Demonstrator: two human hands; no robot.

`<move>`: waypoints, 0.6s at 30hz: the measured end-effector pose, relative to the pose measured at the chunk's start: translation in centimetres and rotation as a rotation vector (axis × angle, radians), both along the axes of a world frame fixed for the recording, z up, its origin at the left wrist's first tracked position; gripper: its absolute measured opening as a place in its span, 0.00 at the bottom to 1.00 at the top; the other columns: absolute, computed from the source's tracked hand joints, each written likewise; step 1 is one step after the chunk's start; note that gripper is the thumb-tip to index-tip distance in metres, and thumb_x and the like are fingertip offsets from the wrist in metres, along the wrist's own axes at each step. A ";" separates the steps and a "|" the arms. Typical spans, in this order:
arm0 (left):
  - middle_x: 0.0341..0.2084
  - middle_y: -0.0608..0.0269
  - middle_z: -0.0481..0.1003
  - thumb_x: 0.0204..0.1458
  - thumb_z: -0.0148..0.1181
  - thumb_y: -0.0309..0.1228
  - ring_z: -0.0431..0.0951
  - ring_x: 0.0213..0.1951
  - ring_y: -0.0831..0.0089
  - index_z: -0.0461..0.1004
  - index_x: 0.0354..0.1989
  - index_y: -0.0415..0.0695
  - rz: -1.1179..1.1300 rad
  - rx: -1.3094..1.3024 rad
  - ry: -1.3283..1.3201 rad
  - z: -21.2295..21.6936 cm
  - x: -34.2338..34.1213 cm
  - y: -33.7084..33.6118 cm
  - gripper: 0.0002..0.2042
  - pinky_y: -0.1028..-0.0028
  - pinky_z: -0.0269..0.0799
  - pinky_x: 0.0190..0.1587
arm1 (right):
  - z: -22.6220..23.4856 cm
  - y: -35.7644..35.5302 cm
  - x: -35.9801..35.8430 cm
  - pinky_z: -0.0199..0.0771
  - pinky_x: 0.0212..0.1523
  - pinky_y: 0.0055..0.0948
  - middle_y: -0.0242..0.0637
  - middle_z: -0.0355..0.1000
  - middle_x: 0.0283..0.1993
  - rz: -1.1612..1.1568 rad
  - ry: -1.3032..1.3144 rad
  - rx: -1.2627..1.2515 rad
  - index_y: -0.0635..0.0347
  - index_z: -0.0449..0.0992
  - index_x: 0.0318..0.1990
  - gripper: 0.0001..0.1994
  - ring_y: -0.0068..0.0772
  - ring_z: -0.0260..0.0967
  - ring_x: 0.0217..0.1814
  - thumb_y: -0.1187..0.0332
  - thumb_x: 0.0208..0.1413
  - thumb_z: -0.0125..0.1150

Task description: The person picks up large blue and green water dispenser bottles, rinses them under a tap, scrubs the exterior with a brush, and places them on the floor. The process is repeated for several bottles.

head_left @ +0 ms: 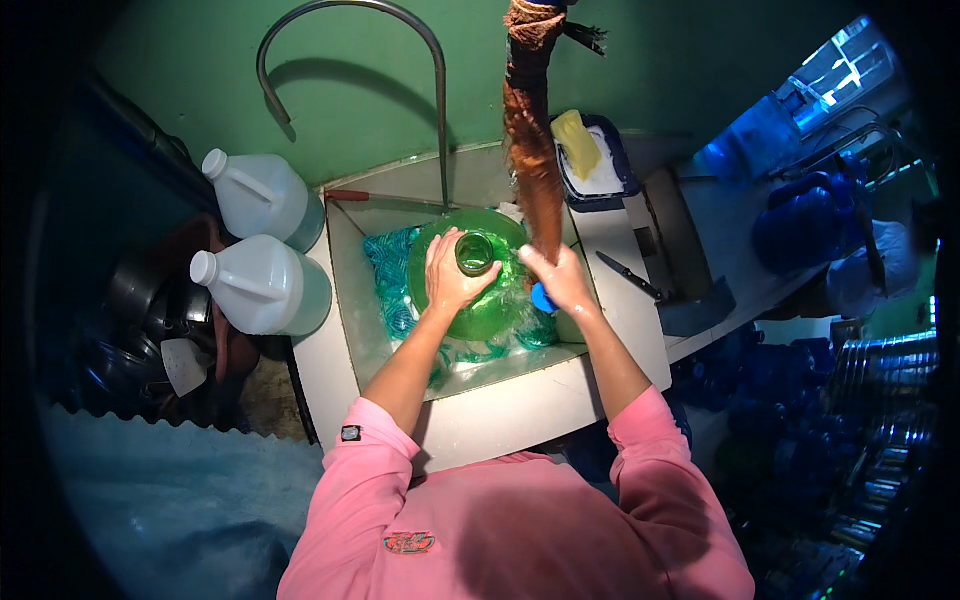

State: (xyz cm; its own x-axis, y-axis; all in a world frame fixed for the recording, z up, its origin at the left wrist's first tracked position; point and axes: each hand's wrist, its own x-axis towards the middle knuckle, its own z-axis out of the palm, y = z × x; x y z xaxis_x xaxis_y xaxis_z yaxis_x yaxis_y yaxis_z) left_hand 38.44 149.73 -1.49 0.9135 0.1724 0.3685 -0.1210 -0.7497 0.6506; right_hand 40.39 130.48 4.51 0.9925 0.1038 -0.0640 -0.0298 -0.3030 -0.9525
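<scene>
A large green glass jug [478,300] stands upright in the white sink [520,395], its open mouth facing up. My left hand [452,277] grips the jug's neck and shoulder. My right hand [560,278] presses a blue sponge [543,298] against the jug's right side. A brown rope-like hank [535,140] hangs down from above, ending just over my right hand. Blue-green mesh [392,280] lies in the sink around the jug.
A curved metal tap pipe [400,20] arches over the sink. Two white plastic jugs [262,285] stand at the left. A blue tray with a yellow sponge [578,143] sits behind the sink, a knife [630,276] on the right counter. Blue containers crowd the right.
</scene>
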 end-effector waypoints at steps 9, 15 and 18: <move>0.34 0.54 0.77 0.35 0.75 0.33 0.80 0.38 0.58 0.73 0.42 0.41 -0.004 -0.457 0.060 2.1 0.7 -4.3 0.24 0.64 0.74 0.46 | 5.9 3.5 3.2 0.58 0.15 0.18 0.26 0.70 0.25 -0.021 -0.235 0.863 0.60 0.74 0.34 0.08 0.14 0.60 0.17 0.79 0.49 0.49; 0.39 0.59 0.78 0.40 0.73 0.32 0.78 0.42 0.70 0.72 0.44 0.37 -0.038 -0.692 -0.219 -2.7 0.9 -3.0 0.23 0.65 0.74 0.47 | 7.1 8.4 1.7 0.76 0.36 0.28 0.30 0.78 0.33 0.122 -0.211 0.430 0.63 0.80 0.36 0.10 0.21 0.73 0.34 0.70 0.50 0.56; 0.43 0.58 0.77 0.52 0.65 0.36 0.77 0.44 0.68 0.73 0.47 0.37 -0.146 -0.554 0.111 -2.9 0.9 -1.2 0.19 0.64 0.73 0.50 | 2.7 8.1 1.7 0.74 0.46 0.41 0.52 0.77 0.38 0.411 -0.189 -0.473 0.63 0.80 0.41 0.22 0.45 0.76 0.42 0.51 0.50 0.63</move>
